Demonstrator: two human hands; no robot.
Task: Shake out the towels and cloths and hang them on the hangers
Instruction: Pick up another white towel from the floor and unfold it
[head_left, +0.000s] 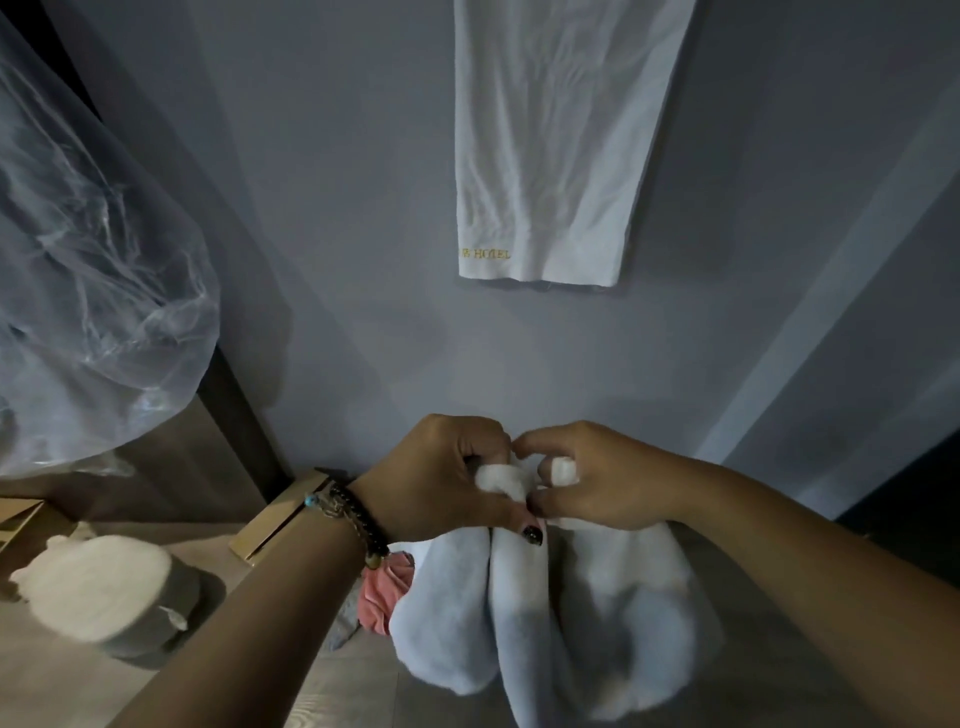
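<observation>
A thick white towel (545, 618) hangs in bunched folds from both of my hands at the lower middle of the head view. My left hand (441, 478), with bead bracelets at the wrist, pinches its upper edge. Touching it on the right, my right hand (597, 478) grips the same edge, with cloth wound over one finger. Higher up, a flat white towel (550, 145) with gold "HOTEL" lettering hangs against the grey wall (337, 208); its top and whatever it hangs from lie outside the frame. A pink cloth (382, 597) lies on the floor behind my left wrist.
A large clear plastic bag (88, 291) bulges at the left. Below it on the wooden floor (52, 686) stands a round white-topped object (98, 587). An open cardboard box (275, 525) leans at the wall's foot. A pale vertical strip (810, 322) runs down the right wall.
</observation>
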